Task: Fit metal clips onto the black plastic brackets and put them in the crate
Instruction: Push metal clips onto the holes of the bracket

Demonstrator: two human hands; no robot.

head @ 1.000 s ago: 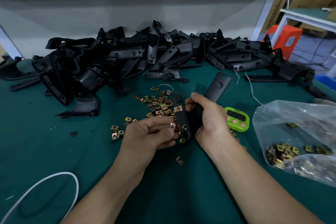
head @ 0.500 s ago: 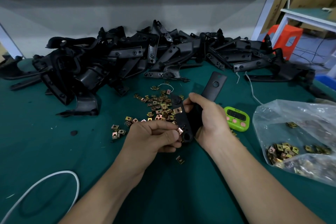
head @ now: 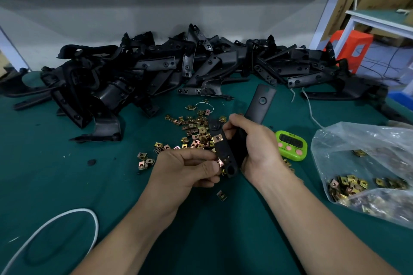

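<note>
The brackets [head: 156, 67] are black plastic, smooth and a little shiny. The clips [head: 192, 126] are shiny metal, gold and copper coloured. The table [head: 55, 181] top looks like dull green cloth. The timer [head: 290, 152] is glossy green plastic. The bag [head: 362, 140] beside the timer is clear, crinkly plastic.

Timer [head: 291, 145]: green, right of centre on the table
Cable [head: 67, 214]: white, lower left
Stool [head: 355, 51]: orange, upper right

Loose clips [head: 194, 128] lie before the bracket pile [head: 156, 73].
</note>
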